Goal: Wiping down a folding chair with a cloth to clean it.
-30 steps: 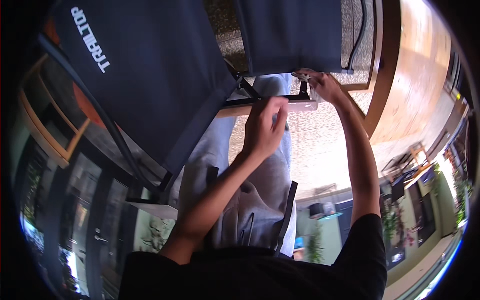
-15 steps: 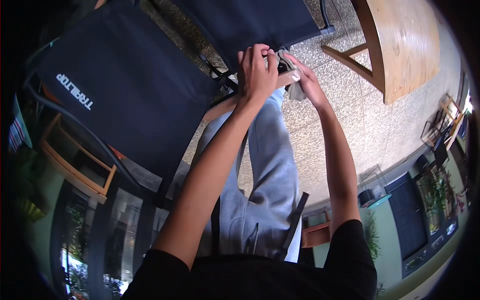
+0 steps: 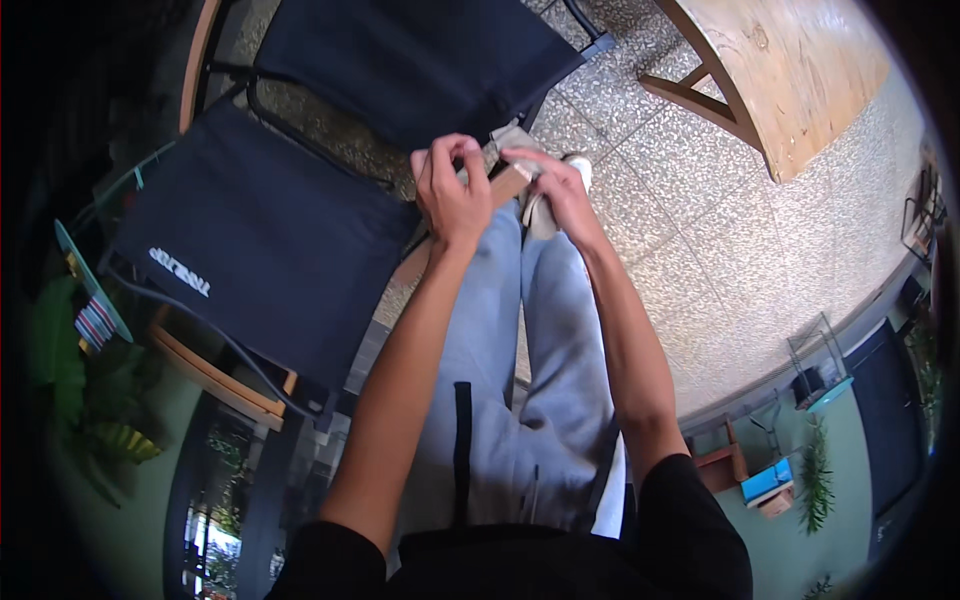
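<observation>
A greyish-beige cloth (image 3: 540,218) hangs around the end of a wooden armrest (image 3: 510,186) on a black fabric folding chair (image 3: 270,230). My right hand (image 3: 566,196) grips the cloth at the armrest's tip, fingers pressed over its far side. On the armrest's other side, my left hand (image 3: 452,200) has its fingers curled and closed, with a bit of the cloth showing at the fingertips. The armrest partly hides how the cloth lies beneath. Both hands are just above my knees, over my grey trousers (image 3: 480,330).
Beyond my hands is another black fabric panel (image 3: 410,65) of the chair, with a dark metal frame. A wooden table or bench (image 3: 790,75) stands at the far right on the speckled tile floor (image 3: 690,260). Wooden furniture and plants line the walls.
My view has turned, so the chair and table appear shifted. Both hands sit lower and further left in the picture, still at the armrest end with the cloth.
</observation>
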A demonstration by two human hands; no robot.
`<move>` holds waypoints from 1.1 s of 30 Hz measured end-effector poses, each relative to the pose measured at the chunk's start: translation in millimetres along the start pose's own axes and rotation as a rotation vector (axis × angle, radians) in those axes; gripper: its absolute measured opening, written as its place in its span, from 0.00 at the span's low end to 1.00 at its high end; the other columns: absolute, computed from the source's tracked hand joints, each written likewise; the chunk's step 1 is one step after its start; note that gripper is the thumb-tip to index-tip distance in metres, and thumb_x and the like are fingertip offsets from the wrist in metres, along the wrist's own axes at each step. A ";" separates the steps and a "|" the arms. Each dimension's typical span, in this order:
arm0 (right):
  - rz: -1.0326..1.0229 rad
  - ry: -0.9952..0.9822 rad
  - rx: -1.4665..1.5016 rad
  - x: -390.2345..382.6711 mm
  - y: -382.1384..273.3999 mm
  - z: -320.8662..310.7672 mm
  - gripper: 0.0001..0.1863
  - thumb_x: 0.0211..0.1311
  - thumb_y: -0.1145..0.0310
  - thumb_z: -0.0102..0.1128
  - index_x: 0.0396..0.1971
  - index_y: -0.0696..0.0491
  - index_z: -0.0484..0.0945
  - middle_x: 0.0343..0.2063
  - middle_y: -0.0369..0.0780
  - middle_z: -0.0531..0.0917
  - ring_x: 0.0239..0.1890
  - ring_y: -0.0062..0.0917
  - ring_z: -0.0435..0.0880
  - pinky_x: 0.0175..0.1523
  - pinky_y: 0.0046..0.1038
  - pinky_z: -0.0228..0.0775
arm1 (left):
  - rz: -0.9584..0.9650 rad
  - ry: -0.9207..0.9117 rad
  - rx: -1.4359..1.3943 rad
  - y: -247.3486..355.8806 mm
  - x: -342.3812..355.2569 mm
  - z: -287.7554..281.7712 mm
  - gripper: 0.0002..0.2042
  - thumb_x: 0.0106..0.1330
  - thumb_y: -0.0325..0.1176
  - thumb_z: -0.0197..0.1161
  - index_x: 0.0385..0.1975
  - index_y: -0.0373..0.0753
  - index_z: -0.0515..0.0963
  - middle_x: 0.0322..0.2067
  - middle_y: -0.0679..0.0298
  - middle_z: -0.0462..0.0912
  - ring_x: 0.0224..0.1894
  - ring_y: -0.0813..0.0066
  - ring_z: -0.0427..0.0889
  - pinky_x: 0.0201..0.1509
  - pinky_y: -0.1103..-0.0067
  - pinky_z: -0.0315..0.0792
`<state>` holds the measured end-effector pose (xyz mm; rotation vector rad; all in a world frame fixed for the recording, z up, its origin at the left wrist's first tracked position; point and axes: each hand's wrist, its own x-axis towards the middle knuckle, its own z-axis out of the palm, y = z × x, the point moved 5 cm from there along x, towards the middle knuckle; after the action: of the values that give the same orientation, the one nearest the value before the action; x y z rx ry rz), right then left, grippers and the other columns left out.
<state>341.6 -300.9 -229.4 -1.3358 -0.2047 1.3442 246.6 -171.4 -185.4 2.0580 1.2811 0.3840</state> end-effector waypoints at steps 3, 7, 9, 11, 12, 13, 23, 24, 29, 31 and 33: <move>-0.134 0.095 0.000 12.4 17.5 -17.1 0.30 0.53 0.80 0.42 0.57 0.58 0.79 0.59 0.42 0.80 0.64 0.28 0.74 0.69 0.26 0.60 | -0.031 -0.041 -0.004 9.1 1.9 2.4 0.06 0.68 0.32 0.60 0.34 0.36 0.79 0.30 0.60 0.81 0.37 0.60 0.76 0.40 0.68 0.72; -0.185 0.339 -0.194 46.3 48.8 -49.0 0.26 0.58 0.78 0.43 0.58 0.56 0.78 0.58 0.45 0.80 0.64 0.31 0.76 0.68 0.27 0.62 | -0.056 -0.059 0.005 15.3 1.6 8.3 0.05 0.68 0.29 0.59 0.33 0.35 0.79 0.30 0.61 0.82 0.35 0.65 0.75 0.36 0.72 0.70; -0.201 0.408 -0.267 44.4 52.8 -42.9 0.25 0.60 0.78 0.44 0.58 0.56 0.77 0.58 0.45 0.81 0.62 0.30 0.77 0.67 0.25 0.63 | -0.042 -0.075 0.037 14.4 0.4 8.4 0.05 0.68 0.28 0.58 0.33 0.35 0.79 0.29 0.61 0.82 0.35 0.66 0.75 0.35 0.72 0.70; -0.191 0.486 -0.069 42.6 60.6 -34.6 0.24 0.61 0.78 0.44 0.57 0.56 0.78 0.58 0.45 0.81 0.63 0.30 0.77 0.68 0.26 0.62 | -0.043 -0.129 0.090 11.0 -1.1 9.0 0.08 0.72 0.30 0.55 0.35 0.33 0.78 0.35 0.58 0.79 0.33 0.70 0.82 0.39 0.75 0.74; -0.224 0.532 0.035 38.1 54.5 -26.2 0.24 0.60 0.77 0.44 0.56 0.58 0.78 0.57 0.45 0.81 0.63 0.31 0.77 0.68 0.27 0.62 | -0.022 -0.139 0.100 12.1 -1.6 7.4 0.08 0.72 0.30 0.55 0.35 0.33 0.78 0.35 0.58 0.79 0.33 0.70 0.82 0.39 0.75 0.74; -0.241 0.542 0.091 34.6 52.2 -16.0 0.24 0.60 0.77 0.44 0.56 0.59 0.78 0.57 0.45 0.81 0.62 0.30 0.77 0.68 0.27 0.62 | -0.030 -0.140 0.102 11.0 -1.1 7.0 0.08 0.72 0.30 0.55 0.35 0.33 0.78 0.34 0.58 0.79 0.33 0.70 0.82 0.39 0.75 0.74; -0.328 0.336 -0.080 8.9 48.7 -13.0 0.30 0.49 0.79 0.46 0.54 0.53 0.81 0.49 0.48 0.85 0.47 0.34 0.88 0.54 0.28 0.76 | -0.088 -0.165 0.075 -0.9 3.0 2.6 0.08 0.71 0.29 0.54 0.34 0.32 0.78 0.34 0.57 0.79 0.30 0.70 0.81 0.41 0.75 0.74; -0.305 0.385 -0.073 19.6 58.2 -21.8 0.30 0.49 0.78 0.47 0.55 0.51 0.81 0.50 0.48 0.85 0.49 0.33 0.87 0.56 0.30 0.76 | -0.074 -0.172 0.084 -2.6 3.8 4.2 0.08 0.71 0.29 0.54 0.34 0.32 0.78 0.34 0.57 0.79 0.30 0.70 0.81 0.41 0.75 0.74; -0.144 0.774 -0.186 82.9 129.9 -91.3 0.27 0.63 0.71 0.47 0.63 0.40 0.75 0.56 0.44 0.82 0.46 0.32 0.87 0.53 0.28 0.75 | -0.104 -0.171 -0.054 5.0 -4.2 14.6 0.09 0.74 0.29 0.52 0.33 0.31 0.77 0.32 0.60 0.79 0.32 0.75 0.81 0.37 0.78 0.74; 0.006 0.667 0.116 102.9 144.9 -100.9 0.27 0.64 0.71 0.47 0.64 0.43 0.74 0.60 0.43 0.79 0.54 0.29 0.83 0.58 0.26 0.71 | -0.111 -0.190 -0.041 12.8 -4.9 16.0 0.10 0.74 0.29 0.51 0.33 0.31 0.77 0.32 0.61 0.80 0.33 0.76 0.79 0.40 0.78 0.73; -0.113 0.713 0.068 98.1 138.2 -99.1 0.28 0.64 0.71 0.47 0.65 0.45 0.74 0.62 0.42 0.78 0.50 0.23 0.81 0.55 0.24 0.71 | -0.129 -0.206 -0.036 12.6 -5.9 17.1 0.11 0.74 0.30 0.51 0.33 0.31 0.77 0.32 0.62 0.80 0.35 0.77 0.77 0.42 0.78 0.71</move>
<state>370.3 -324.8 -422.2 -1.6319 0.2472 0.7095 262.0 -186.8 -188.8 1.9173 1.2629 0.1320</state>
